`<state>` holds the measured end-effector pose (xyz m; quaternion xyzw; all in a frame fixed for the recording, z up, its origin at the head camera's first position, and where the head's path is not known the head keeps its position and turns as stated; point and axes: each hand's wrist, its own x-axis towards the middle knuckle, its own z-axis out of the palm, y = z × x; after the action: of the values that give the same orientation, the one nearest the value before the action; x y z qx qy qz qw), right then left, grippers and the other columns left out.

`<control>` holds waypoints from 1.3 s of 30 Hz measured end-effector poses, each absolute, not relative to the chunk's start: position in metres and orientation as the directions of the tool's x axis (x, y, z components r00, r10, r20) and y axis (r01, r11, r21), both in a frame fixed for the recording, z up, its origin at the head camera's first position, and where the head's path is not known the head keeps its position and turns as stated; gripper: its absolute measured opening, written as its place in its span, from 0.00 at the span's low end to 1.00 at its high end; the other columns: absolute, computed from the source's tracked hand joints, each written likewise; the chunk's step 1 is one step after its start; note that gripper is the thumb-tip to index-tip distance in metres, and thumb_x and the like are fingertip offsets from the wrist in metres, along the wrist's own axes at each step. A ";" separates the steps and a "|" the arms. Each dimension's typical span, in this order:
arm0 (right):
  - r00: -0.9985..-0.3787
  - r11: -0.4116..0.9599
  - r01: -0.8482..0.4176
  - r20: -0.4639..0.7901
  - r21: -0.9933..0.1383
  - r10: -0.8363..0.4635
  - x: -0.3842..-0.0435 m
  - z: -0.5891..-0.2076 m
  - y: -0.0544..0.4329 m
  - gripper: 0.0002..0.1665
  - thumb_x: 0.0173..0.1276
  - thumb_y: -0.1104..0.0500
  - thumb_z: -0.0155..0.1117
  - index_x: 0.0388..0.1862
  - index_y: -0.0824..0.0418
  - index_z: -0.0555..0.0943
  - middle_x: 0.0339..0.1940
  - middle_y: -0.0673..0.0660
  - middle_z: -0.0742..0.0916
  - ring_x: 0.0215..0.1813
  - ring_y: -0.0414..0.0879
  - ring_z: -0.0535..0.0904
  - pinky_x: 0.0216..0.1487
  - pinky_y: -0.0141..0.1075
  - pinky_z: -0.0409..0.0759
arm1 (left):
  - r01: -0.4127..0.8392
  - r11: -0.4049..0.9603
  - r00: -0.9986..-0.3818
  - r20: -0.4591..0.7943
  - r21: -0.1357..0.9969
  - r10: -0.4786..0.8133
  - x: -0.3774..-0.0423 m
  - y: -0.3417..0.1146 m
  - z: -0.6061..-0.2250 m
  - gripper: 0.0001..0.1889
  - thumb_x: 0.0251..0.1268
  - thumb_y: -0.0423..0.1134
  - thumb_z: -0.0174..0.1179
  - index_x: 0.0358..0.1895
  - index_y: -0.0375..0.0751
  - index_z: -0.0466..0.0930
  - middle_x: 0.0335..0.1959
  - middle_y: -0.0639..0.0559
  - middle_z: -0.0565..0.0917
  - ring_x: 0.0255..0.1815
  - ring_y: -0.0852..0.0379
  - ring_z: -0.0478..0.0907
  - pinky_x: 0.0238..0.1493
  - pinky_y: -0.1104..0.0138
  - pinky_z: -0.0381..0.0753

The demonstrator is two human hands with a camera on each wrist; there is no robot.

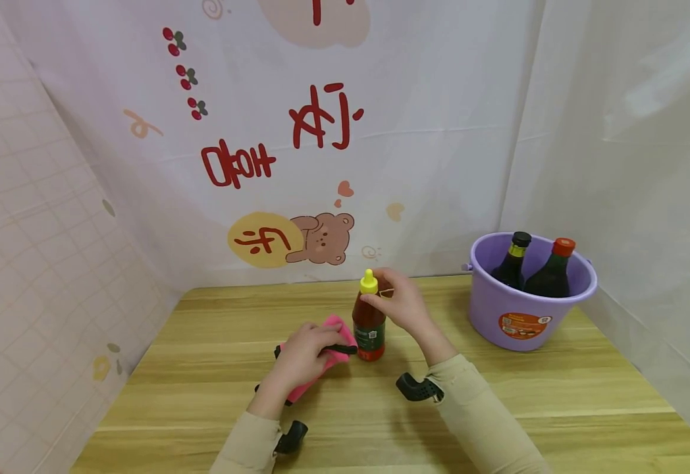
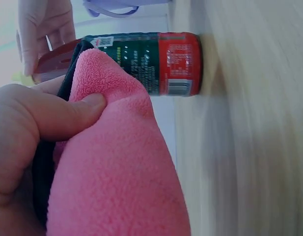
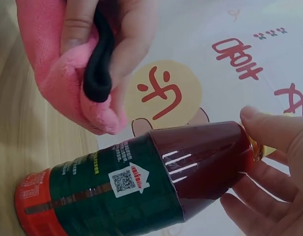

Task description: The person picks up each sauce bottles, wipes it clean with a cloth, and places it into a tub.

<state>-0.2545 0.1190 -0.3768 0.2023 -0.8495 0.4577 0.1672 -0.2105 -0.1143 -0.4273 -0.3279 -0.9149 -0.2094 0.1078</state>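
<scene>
A sauce bottle [image 1: 369, 327] with a yellow nozzle cap, dark red contents and a green and red label stands upright on the wooden table. My right hand [image 1: 401, 304] holds it at the neck, thumb on one side and fingers on the other, as the right wrist view shows near the cap. Bunched in my left hand [image 1: 302, 355] is a pink fleecy cloth [image 2: 117, 147] with black edging, the thumb pressing into its fold. The cloth's folded end is close beside the bottle's label. Part of the cloth is hidden under the left hand.
To the right stands a purple bucket [image 1: 480, 309] holding a dark bottle with a black cap [image 1: 509, 266] and another with a red cap [image 1: 549, 276]. A white printed curtain [image 1: 440, 164] hangs behind the wooden table [image 1: 214, 329].
</scene>
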 end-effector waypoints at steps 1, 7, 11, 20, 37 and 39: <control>-0.858 0.505 -0.501 0.477 -0.703 -0.188 -0.254 -0.377 0.119 0.22 0.60 0.58 0.77 0.52 0.62 0.82 0.41 0.55 0.87 0.42 0.51 0.85 0.44 0.44 0.84 | 0.646 0.694 -0.761 0.342 0.319 0.551 -0.209 -0.114 -0.426 0.13 0.61 0.32 0.68 0.46 0.54 0.88 0.62 0.51 0.80 0.54 0.44 0.77 0.54 0.49 0.75; -0.834 0.535 -0.532 0.516 -0.657 -0.196 -0.253 -0.376 0.120 0.22 0.59 0.58 0.77 0.51 0.63 0.83 0.40 0.56 0.87 0.40 0.51 0.86 0.40 0.40 0.85 | 0.659 0.675 -0.749 0.377 0.331 0.545 -0.204 -0.113 -0.423 0.15 0.59 0.31 0.69 0.46 0.54 0.88 0.62 0.50 0.80 0.53 0.44 0.77 0.53 0.47 0.75; -0.825 0.542 -0.542 0.530 -0.642 -0.197 -0.250 -0.376 0.124 0.22 0.59 0.58 0.77 0.51 0.65 0.83 0.39 0.57 0.87 0.40 0.51 0.86 0.40 0.40 0.85 | 0.666 0.671 -0.741 0.390 0.327 0.546 -0.203 -0.111 -0.424 0.15 0.59 0.30 0.69 0.47 0.55 0.88 0.62 0.51 0.80 0.55 0.44 0.77 0.54 0.47 0.75; -0.787 0.554 -0.580 0.587 -0.597 -0.191 -0.241 -0.373 0.141 0.25 0.58 0.62 0.77 0.53 0.70 0.82 0.40 0.61 0.86 0.41 0.52 0.85 0.39 0.38 0.85 | 0.671 0.667 -0.735 0.407 0.323 0.543 -0.201 -0.106 -0.426 0.13 0.59 0.35 0.70 0.46 0.54 0.88 0.61 0.52 0.81 0.55 0.44 0.77 0.54 0.48 0.75; -0.725 0.649 -0.563 0.683 -0.513 -0.089 -0.231 -0.272 0.212 0.24 0.59 0.60 0.77 0.53 0.68 0.84 0.41 0.64 0.88 0.41 0.59 0.86 0.37 0.37 0.85 | 0.670 0.691 -0.727 0.426 0.271 0.538 -0.205 -0.113 -0.434 0.12 0.58 0.40 0.72 0.45 0.54 0.87 0.55 0.55 0.84 0.52 0.44 0.77 0.52 0.49 0.76; -0.715 0.667 -0.550 0.696 -0.503 -0.064 -0.229 -0.259 0.223 0.24 0.59 0.60 0.77 0.53 0.67 0.84 0.42 0.65 0.88 0.40 0.53 0.87 0.37 0.28 0.81 | 0.665 0.695 -0.733 0.418 0.273 0.537 -0.205 -0.116 -0.435 0.12 0.58 0.39 0.72 0.45 0.54 0.87 0.57 0.53 0.83 0.54 0.43 0.77 0.54 0.48 0.75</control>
<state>-0.2286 0.2229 -0.2591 0.1804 -0.8505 0.3662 0.3318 -0.2049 -0.1161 -0.4346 -0.3312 -0.9075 -0.2068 0.1549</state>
